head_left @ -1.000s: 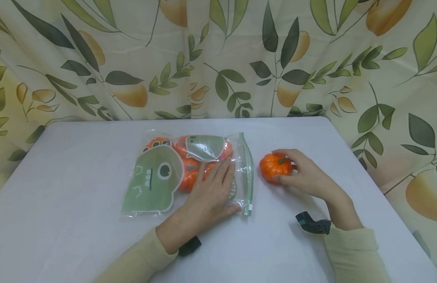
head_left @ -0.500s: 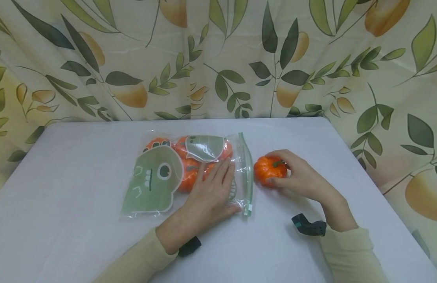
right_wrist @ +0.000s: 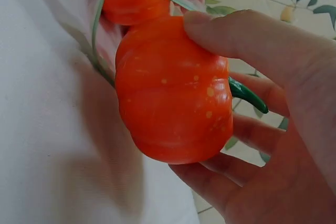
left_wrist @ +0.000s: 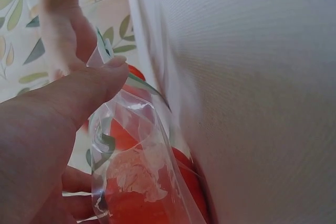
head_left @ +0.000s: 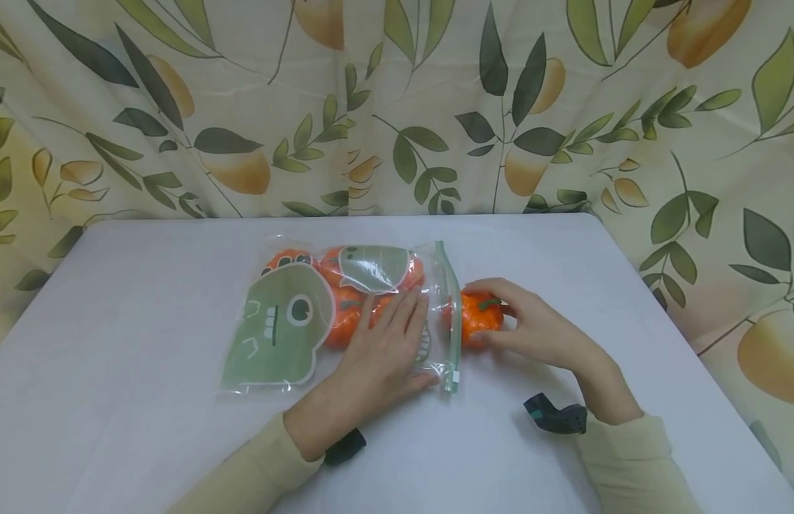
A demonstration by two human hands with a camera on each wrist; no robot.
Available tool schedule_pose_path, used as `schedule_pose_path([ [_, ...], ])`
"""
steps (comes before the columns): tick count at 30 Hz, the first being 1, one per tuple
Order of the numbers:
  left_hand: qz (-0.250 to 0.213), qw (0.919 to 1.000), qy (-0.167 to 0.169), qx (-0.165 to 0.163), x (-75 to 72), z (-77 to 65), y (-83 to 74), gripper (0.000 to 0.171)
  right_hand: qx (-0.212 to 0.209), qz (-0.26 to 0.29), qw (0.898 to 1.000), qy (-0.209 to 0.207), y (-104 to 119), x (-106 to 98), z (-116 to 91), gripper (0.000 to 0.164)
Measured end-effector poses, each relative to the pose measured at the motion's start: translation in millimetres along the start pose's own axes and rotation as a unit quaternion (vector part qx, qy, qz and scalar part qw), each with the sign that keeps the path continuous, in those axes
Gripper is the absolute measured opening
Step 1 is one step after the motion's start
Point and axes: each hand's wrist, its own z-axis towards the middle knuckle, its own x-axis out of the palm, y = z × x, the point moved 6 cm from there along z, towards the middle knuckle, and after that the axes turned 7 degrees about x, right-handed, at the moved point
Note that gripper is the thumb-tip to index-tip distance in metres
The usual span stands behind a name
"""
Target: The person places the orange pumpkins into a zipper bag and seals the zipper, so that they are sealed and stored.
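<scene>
A clear zip bag (head_left: 278, 325) with green cartoon dinosaur prints lies on the table, holding several orange toy pumpkins (head_left: 347, 332). Across the bag's top my left hand (head_left: 384, 350) rests with straight fingers, thumb near the green zip edge (head_left: 455, 335). My right hand (head_left: 545, 328) grips one more orange pumpkin (head_left: 488, 321) with a green stem, thumb on one side and fingers on the other. In the right wrist view this pumpkin (right_wrist: 173, 93) is at the bag's parted mouth, right up against another pumpkin (right_wrist: 134, 1) inside. The zip edge overlaps its left side in the head view.
White cloth covers the table (head_left: 133, 307). Behind it hangs a curtain (head_left: 423, 107) printed with leaves and fruit. A dark wrist device (head_left: 556, 414) sits by the right sleeve, and another dark device (head_left: 345, 447) is under the left wrist.
My right hand has moved left with the pumpkin, from beside the bag to its mouth, where the zip edge now overlaps the pumpkin. The left hand and bag have stayed put.
</scene>
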Motion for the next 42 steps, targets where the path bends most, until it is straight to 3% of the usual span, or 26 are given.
schedule_pose_path([
  [8, 0.005, 1.0000, -0.002, 0.004, -1.4, -0.1, 0.1, 0.108, 0.000, 0.028, 0.999, 0.043, -3, 11, 3, 0.061],
  [14, -0.006, 1.0000, 0.005, 0.003, -1.0, 0.7, -0.1, 0.107, 0.024, 0.062, 0.995, 0.069, -13, 9, 0, 0.069],
  [20, -0.012, 0.9999, 0.007, 0.000, -1.5, 0.5, 0.2, 0.108, 0.053, 0.061, 0.994, 0.077, -17, 6, -2, 0.064],
  [34, -0.015, 0.9995, -0.026, 0.012, -2.1, 1.0, 1.2, 0.108, 0.024, 0.104, 0.991, 0.077, -7, 20, 6, 0.061],
  [42, -0.014, 0.9992, -0.035, 0.008, -1.6, 0.7, 1.9, 0.106, 0.048, 0.195, 0.975, 0.097, -21, 31, 13, 0.050],
])
